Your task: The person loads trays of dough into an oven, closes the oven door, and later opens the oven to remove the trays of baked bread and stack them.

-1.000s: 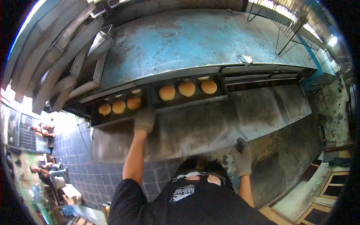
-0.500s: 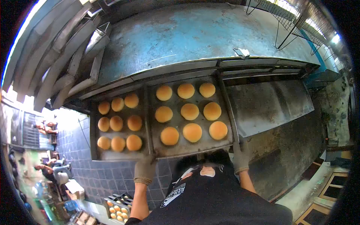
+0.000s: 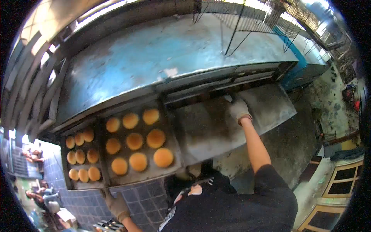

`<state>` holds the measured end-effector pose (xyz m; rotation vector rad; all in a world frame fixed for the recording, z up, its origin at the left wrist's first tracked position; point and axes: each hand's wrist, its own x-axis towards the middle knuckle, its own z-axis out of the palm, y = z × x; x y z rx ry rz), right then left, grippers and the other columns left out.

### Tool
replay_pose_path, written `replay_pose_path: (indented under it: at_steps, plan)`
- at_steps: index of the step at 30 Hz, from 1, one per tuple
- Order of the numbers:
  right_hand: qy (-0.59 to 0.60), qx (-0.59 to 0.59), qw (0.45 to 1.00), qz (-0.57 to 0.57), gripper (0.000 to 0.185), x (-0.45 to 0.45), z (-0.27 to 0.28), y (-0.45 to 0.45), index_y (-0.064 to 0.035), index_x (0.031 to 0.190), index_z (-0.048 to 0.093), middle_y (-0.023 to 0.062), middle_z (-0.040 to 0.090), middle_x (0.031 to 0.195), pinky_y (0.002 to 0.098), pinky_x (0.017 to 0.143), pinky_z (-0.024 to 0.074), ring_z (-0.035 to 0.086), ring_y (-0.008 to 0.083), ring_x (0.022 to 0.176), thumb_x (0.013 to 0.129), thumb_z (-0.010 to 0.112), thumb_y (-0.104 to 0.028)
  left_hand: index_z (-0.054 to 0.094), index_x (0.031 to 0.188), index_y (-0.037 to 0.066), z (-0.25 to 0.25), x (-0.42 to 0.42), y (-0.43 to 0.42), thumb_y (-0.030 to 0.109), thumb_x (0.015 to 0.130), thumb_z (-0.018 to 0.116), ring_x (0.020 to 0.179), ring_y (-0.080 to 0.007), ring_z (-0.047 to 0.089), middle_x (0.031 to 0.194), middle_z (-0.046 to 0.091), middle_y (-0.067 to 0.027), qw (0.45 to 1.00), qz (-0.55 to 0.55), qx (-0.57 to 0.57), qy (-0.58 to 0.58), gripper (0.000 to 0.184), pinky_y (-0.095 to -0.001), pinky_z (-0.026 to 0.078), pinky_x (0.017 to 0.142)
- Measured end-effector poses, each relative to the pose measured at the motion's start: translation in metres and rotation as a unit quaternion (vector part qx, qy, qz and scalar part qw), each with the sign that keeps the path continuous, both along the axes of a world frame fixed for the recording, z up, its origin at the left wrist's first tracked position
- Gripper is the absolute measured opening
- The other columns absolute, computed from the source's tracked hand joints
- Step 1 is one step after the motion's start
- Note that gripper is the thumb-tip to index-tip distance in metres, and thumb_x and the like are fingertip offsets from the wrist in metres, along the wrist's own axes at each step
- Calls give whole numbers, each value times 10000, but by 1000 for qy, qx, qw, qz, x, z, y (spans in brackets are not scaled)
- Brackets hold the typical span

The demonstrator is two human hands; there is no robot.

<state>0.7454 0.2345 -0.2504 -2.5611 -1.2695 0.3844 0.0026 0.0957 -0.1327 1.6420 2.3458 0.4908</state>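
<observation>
Two dark trays of golden round buns rest side by side on the oven's lowered metal door: the left tray (image 3: 85,186) and the larger middle tray (image 3: 148,174). My gloved left hand (image 3: 116,205) is below the front edge of the left tray, fingers apart, and nothing shows in it. My gloved right hand (image 3: 236,107) reaches over the bare right part of the metal door (image 3: 205,143), near the oven opening (image 3: 220,91). Its fingers are blurred against the dark metal, so I cannot make out whether they hold anything.
The blue oven top (image 3: 135,58) spans the back, with a wire rack (image 3: 251,19) at its right. Stacked metal trays (image 3: 31,85) stand at the left. People (image 3: 42,195) sit far left. Framed panels (image 3: 344,179) lie at the lower right.
Both trays have come forward out of the oven onto the door. My left hand has dropped from the tray edge, and my right hand has moved to the opening's right part. The view has turned right.
</observation>
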Motion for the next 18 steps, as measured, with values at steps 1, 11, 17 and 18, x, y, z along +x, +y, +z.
replay_pose_path:
  at_steps: [1,11,17,18]
  plan:
    - [-4,9,1000,3,677,37,9,21,-90,1556,684,306,731,1489,571,1150,570,692,517,1377,1053,717,-543,550,1732,105,-2,27,-13,98,984,718,1714,-432,403,1804,473,-287,995,81,30,42,767,-492,397,1361]
    - [-80,-20,966,245,612,123,70,99,-156,1592,688,216,660,1641,561,1213,554,670,468,1458,1088,664,-502,599,1681,43,-35,209,-169,238,984,769,1643,-440,509,1774,520,-271,979,129,-142,-72,743,-472,420,1348]
    - [-80,56,964,248,609,136,25,97,-97,1544,700,249,712,1554,562,1156,580,698,480,1392,1032,773,-417,635,1654,62,-49,230,-196,326,965,800,1603,-419,557,1738,569,-251,971,176,-133,-94,756,-465,450,1316]
    - [-76,90,959,258,615,133,31,84,-112,1586,681,236,665,1637,559,1202,556,668,470,1451,1051,742,-410,635,1654,62,-50,231,-196,323,959,797,1585,-417,578,1725,584,-250,973,161,-142,-79,760,-462,455,1311]
